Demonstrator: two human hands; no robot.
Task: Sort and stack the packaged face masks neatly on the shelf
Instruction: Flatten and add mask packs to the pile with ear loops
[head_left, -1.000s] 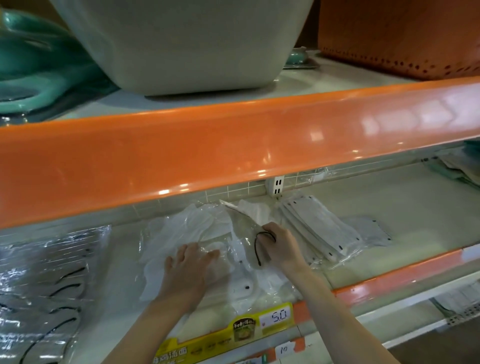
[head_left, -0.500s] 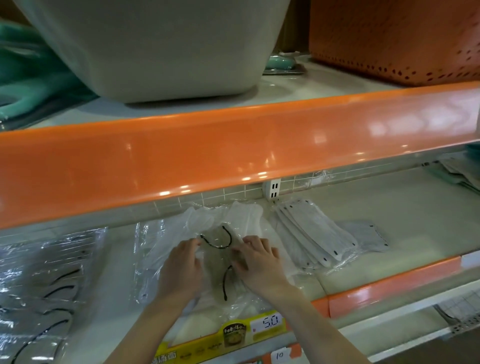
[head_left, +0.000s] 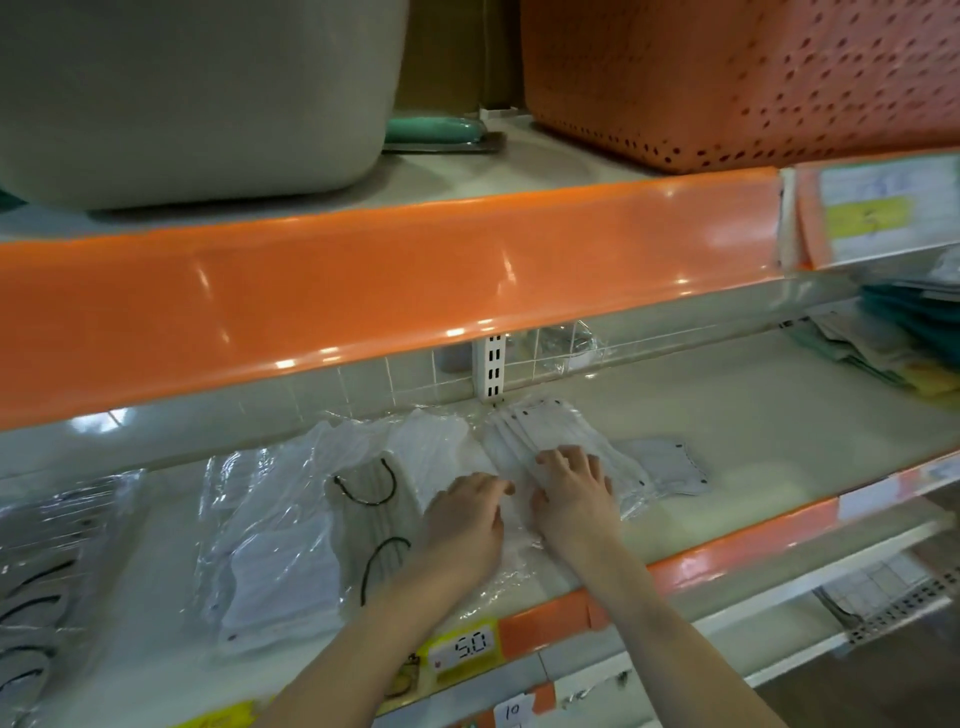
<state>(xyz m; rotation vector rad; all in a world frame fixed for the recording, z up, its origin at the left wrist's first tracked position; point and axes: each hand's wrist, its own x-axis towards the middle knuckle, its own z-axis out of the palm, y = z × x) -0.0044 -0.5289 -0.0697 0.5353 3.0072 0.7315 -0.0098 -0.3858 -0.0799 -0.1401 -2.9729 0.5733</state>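
Head view: yellow price tag (head_left: 464, 647) reads "5.0", a slip (head_left: 512, 710) below says "10". Left hand (head_left: 464, 525) and right hand (head_left: 574, 493) lie flat, fingers relaxed, on the fanned mask packs (head_left: 550, 441); bare shelf (head_left: 753, 415) stretches right.

Glossy orange shelf edge (head_left: 395, 291), tiled back wall (head_left: 363, 382), white upright (head_left: 493, 366)

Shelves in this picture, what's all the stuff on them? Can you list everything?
white mask packs: fanned pile, lower shelf, under the right hand
grey mask pack with black loops: one, left of the hands
clear mask bags: several, lower shelf left
loose grey mask: one, right of the pile
price tag: one, yellow, shelf edge
tub: one, grey-white, upper shelf
basket: one, orange, upper shelf
left hand: flat on plastic
right hand: fingers spread on pile
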